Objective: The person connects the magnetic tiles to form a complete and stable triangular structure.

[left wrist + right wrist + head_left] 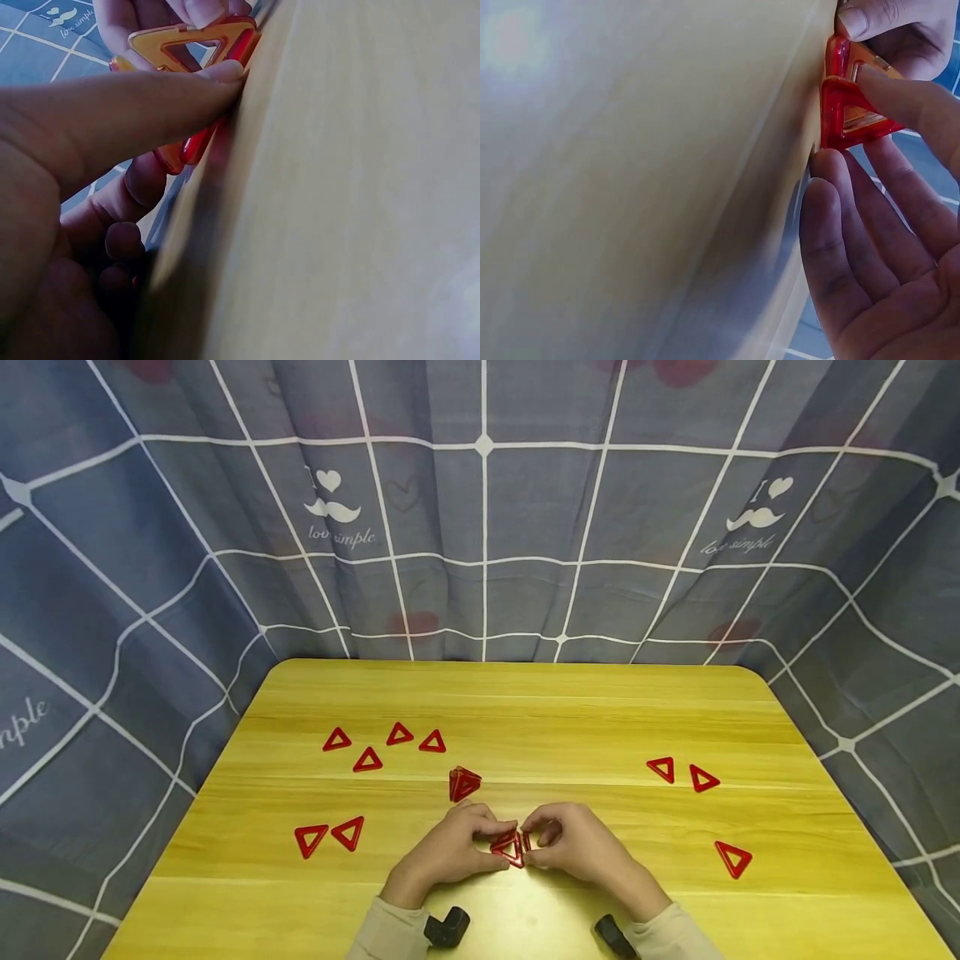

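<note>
In the middle of the table's near part, my left hand (pixel 453 847) holds a group of translucent red triangle frames (pixel 516 861) between thumb and fingers. Facing it, my right hand (pixel 573 839) pinches another red triangle frame (pixel 527 842) on its edge, right at the group's right side. The right wrist view shows that triangle (pixel 831 124) standing upright, fingertips at its lower corner and one finger over its opening. From the left wrist, an orange-looking triangle face (pixel 161 41) leans above the left thumb (pixel 150 105). Part of the group is hidden behind the fingers.
Just beyond the left hand stands a small cluster of joined red triangles (pixel 466 785). Several loose triangles lie at the left, such as one triangle (pixel 310 839); others, like this triangle (pixel 733 860), lie at the right. A checked curtain (pixel 525 527) surrounds the yellow wooden table (pixel 525 710).
</note>
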`<state>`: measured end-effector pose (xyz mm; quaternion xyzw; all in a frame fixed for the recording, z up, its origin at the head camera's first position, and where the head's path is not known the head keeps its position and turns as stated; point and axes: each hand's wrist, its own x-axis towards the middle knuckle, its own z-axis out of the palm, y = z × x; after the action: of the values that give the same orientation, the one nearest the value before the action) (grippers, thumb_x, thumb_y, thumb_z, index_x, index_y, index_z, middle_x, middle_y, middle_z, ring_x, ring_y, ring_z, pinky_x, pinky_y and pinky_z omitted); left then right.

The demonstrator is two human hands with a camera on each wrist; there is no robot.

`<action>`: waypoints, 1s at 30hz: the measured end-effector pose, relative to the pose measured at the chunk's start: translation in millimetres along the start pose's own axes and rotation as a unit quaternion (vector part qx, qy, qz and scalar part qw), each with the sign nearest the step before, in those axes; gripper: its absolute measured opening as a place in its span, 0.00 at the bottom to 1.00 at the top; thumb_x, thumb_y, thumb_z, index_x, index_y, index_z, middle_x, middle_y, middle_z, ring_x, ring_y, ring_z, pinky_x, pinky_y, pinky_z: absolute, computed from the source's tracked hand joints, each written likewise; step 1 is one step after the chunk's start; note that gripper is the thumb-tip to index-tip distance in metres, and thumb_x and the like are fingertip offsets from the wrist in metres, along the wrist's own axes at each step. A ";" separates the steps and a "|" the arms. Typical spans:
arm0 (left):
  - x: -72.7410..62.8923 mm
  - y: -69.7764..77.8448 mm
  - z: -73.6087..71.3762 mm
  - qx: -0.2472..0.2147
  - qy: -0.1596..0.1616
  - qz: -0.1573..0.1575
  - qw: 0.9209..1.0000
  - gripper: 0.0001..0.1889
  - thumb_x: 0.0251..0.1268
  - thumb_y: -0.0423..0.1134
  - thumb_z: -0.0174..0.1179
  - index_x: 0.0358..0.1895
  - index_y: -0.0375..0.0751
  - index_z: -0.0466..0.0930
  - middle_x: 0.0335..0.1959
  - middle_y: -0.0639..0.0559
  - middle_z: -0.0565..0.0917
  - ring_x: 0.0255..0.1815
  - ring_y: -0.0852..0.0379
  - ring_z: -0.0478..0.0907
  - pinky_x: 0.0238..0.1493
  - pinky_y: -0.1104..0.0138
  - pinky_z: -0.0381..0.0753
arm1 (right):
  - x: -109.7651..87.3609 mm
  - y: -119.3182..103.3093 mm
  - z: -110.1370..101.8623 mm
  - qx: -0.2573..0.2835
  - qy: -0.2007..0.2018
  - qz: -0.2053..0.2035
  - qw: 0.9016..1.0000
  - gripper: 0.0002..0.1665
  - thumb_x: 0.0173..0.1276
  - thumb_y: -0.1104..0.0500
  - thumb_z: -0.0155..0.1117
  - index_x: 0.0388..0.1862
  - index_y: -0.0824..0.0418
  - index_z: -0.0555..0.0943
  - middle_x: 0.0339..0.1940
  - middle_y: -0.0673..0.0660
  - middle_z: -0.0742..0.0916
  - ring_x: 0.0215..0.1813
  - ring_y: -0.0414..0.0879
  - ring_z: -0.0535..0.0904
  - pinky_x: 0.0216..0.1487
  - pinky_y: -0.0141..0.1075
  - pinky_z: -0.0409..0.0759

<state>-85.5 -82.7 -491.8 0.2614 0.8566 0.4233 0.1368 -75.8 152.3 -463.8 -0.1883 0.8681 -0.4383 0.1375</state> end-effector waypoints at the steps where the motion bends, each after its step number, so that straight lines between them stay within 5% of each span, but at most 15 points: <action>1: 0.1 -0.1 0.1 0.000 0.000 0.000 1.000 0.26 0.56 0.44 0.76 0.59 0.47 0.85 0.39 0.69 0.78 0.46 0.64 0.69 0.51 0.64 0.72 | 0.2 0.2 0.6 0.002 -0.002 0.001 1.000 0.14 0.54 0.60 0.82 0.40 0.54 0.87 0.34 0.49 0.86 0.33 0.40 0.80 0.33 0.34 0.79; 18: 1.1 -0.7 0.1 0.004 0.015 0.006 1.000 0.21 0.60 0.51 0.73 0.55 0.50 0.88 0.39 0.69 0.81 0.47 0.64 0.72 0.54 0.62 0.73 | -0.1 -1.1 7.5 0.094 -0.007 0.036 0.995 0.16 0.55 0.66 0.80 0.41 0.65 0.84 0.35 0.55 0.88 0.34 0.44 0.86 0.36 0.33 0.83; 30: 2.4 -0.5 0.5 0.015 0.015 -0.003 1.000 0.18 0.60 0.50 0.73 0.52 0.51 0.88 0.38 0.69 0.81 0.48 0.64 0.73 0.57 0.60 0.73 | 0.3 -0.4 5.7 0.094 -0.013 0.038 0.995 0.14 0.57 0.65 0.79 0.42 0.64 0.88 0.34 0.54 0.89 0.35 0.44 0.86 0.37 0.34 0.83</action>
<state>-87.4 -81.3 -492.6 0.2543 0.8657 0.4139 0.1212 -73.6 147.9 -466.8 -0.1466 0.8276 -0.5102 0.1826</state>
